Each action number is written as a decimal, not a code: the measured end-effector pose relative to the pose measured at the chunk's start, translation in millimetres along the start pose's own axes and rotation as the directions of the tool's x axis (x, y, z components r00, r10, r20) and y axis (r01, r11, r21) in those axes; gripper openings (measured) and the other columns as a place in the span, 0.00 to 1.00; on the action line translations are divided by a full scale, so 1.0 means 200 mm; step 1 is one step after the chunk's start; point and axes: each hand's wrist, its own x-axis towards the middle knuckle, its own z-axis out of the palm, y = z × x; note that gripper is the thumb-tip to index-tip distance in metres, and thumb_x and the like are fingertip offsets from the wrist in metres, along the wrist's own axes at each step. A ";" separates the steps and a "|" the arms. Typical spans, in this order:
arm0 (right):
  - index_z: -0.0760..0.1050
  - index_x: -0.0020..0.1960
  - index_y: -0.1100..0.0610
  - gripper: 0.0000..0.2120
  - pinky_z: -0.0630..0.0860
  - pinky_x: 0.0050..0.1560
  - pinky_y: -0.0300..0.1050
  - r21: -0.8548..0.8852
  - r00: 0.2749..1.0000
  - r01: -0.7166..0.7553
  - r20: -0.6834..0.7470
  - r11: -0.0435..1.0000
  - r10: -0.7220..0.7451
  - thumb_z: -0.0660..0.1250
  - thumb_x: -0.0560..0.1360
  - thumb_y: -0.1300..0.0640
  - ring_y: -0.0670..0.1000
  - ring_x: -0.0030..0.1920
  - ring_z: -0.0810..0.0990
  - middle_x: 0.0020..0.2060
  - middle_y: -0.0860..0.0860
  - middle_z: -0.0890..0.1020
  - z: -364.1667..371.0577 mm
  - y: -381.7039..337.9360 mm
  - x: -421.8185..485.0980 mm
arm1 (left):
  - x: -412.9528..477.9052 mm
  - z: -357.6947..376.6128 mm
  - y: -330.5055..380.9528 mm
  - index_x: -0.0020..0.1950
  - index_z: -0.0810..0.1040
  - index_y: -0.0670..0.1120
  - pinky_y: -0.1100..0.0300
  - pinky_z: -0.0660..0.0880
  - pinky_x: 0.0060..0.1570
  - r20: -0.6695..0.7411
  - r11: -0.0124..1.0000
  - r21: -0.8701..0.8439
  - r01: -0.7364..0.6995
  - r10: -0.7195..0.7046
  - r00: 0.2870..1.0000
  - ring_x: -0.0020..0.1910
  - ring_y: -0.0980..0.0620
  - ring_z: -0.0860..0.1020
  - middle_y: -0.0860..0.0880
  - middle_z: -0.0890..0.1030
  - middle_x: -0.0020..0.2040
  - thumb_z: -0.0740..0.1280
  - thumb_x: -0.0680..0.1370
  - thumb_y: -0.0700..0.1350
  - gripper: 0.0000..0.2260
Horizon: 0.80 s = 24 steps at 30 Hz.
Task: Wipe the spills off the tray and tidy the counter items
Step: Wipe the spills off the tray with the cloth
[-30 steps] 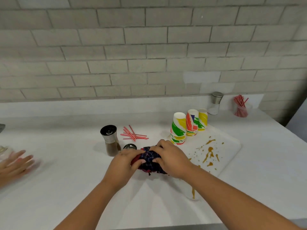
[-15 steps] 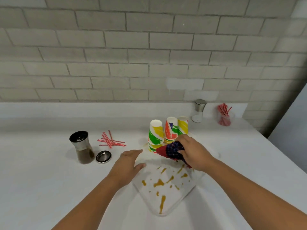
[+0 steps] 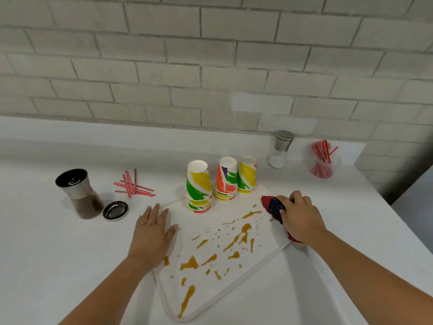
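A white tray (image 3: 255,275) lies on the white counter, spattered with brown-orange spills (image 3: 236,238). My right hand (image 3: 300,219) grips a bunched red and blue plaid cloth (image 3: 273,206) and presses it on the tray's right side. My left hand (image 3: 152,233) lies flat with fingers spread at the tray's left edge. Three stacks of upside-down coloured paper cups (image 3: 222,181) stand on the tray's far end.
A pepper grinder (image 3: 78,193) stands at the left beside a small metal lid (image 3: 115,210). Loose red straws (image 3: 132,185) lie behind them. At the back right are a clear shaker (image 3: 281,148) and a cup of red straws (image 3: 323,160).
My right hand has carried the cloth from the tray's far end, by the cups, to its right side. My left hand has stayed flat at the tray's left edge.
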 end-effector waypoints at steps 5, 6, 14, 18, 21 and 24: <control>0.69 0.64 0.50 0.19 0.71 0.53 0.51 -0.029 0.998 0.043 -0.037 0.999 -0.044 0.53 0.78 0.42 0.56 0.57 0.67 0.60 0.50 0.73 0.12 -0.01 0.09 | 0.00 0.04 0.00 0.76 0.54 0.49 0.50 0.46 0.76 -0.028 0.999 0.033 0.006 -0.005 1.000 0.77 0.47 0.47 0.46 0.51 0.78 0.47 0.80 0.58 0.26; 0.67 0.66 0.49 0.19 0.70 0.53 0.51 -0.027 0.998 0.059 -0.031 0.998 -0.060 0.52 0.78 0.43 0.56 0.57 0.67 0.60 0.49 0.73 0.14 -0.02 0.11 | 0.00 0.04 0.00 0.76 0.54 0.49 0.50 0.46 0.76 -0.025 0.999 0.044 0.007 -0.006 1.000 0.77 0.47 0.47 0.46 0.50 0.78 0.47 0.80 0.58 0.26; 0.78 0.55 0.49 0.13 0.66 0.51 0.52 0.018 0.974 0.197 -0.114 0.980 -0.194 0.63 0.75 0.46 0.56 0.55 0.68 0.52 0.48 0.76 0.16 0.03 0.09 | 0.00 0.04 0.00 0.76 0.53 0.49 0.51 0.45 0.76 -0.010 0.997 0.073 0.022 -0.021 1.000 0.77 0.48 0.46 0.47 0.49 0.78 0.42 0.77 0.61 0.30; 0.77 0.57 0.50 0.13 0.66 0.53 0.52 -0.049 0.977 0.178 -0.115 0.983 -0.182 0.61 0.76 0.47 0.55 0.55 0.71 0.48 0.49 0.79 0.12 0.02 0.14 | 0.00 0.03 0.01 0.76 0.54 0.49 0.51 0.44 0.76 -0.010 0.998 0.058 0.023 -0.022 1.000 0.77 0.48 0.46 0.48 0.49 0.78 0.40 0.75 0.62 0.32; 0.72 0.64 0.50 0.17 0.74 0.50 0.48 0.083 0.977 0.186 -0.118 0.979 -0.175 0.62 0.77 0.51 0.54 0.52 0.72 0.51 0.50 0.78 0.10 -0.06 0.18 | 0.00 0.03 0.01 0.76 0.53 0.50 0.52 0.43 0.76 -0.007 0.998 0.050 0.030 -0.030 1.000 0.77 0.49 0.45 0.48 0.49 0.78 0.40 0.76 0.62 0.31; 0.76 0.60 0.49 0.13 0.75 0.45 0.45 0.160 0.967 0.246 -0.105 0.956 -0.232 0.63 0.76 0.52 0.52 0.50 0.71 0.50 0.48 0.78 0.13 -0.09 0.14 | 0.00 0.03 0.01 0.76 0.54 0.49 0.52 0.44 0.76 -0.012 0.999 0.024 0.029 -0.029 1.000 0.77 0.49 0.45 0.48 0.49 0.78 0.44 0.79 0.59 0.27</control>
